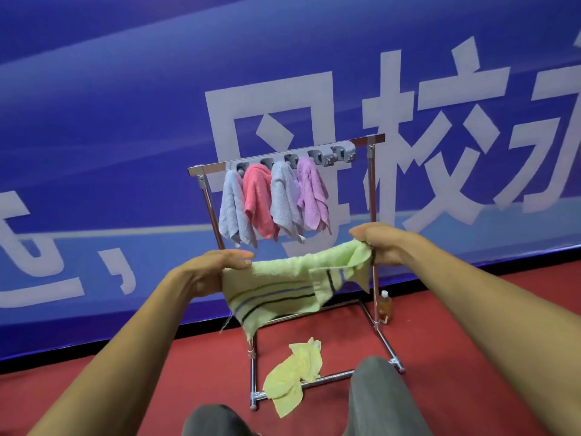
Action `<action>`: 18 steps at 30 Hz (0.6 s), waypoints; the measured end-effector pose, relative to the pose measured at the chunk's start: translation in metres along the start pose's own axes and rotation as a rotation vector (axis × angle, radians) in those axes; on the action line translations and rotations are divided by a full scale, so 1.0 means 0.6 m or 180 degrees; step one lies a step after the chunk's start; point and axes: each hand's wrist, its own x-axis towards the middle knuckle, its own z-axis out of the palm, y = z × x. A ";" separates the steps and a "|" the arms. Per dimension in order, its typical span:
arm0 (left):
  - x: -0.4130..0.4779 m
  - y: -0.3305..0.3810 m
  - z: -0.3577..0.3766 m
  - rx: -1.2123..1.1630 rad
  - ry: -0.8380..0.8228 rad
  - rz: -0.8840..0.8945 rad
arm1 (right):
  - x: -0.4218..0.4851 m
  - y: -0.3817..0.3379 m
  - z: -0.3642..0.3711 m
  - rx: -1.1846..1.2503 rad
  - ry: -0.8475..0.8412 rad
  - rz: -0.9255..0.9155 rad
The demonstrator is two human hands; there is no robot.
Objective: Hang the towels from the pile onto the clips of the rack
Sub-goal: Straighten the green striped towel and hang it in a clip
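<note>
Presently the left grip [213, 272] and right grip [383, 243] each pinch the green towel [283, 284], which sags between them. Pushed in too thick or off-centre, it could miss the free clip [317, 156] or slip out.

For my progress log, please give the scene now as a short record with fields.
held: green striped towel, left hand and right hand each grip one end
hung: blue towel, pink towel, grey towel, purple towel on the rack
free clips: rack's right end
floor: yellow towel across the base bar; bottle by right post
</note>
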 end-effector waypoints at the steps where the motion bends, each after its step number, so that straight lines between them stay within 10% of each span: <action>1: -0.003 0.002 0.000 0.0157 -0.0002 0.0106 | -0.003 -0.002 0.000 -0.0026 -0.0062 -0.0091; 14: 0.007 0.010 -0.023 0.2588 0.1145 0.0718 | -0.022 -0.021 0.013 0.0694 -0.0033 -0.0356; 18: 0.014 0.010 -0.021 0.3307 0.1576 0.0748 | -0.009 -0.014 0.015 -0.0610 -0.0037 -0.0557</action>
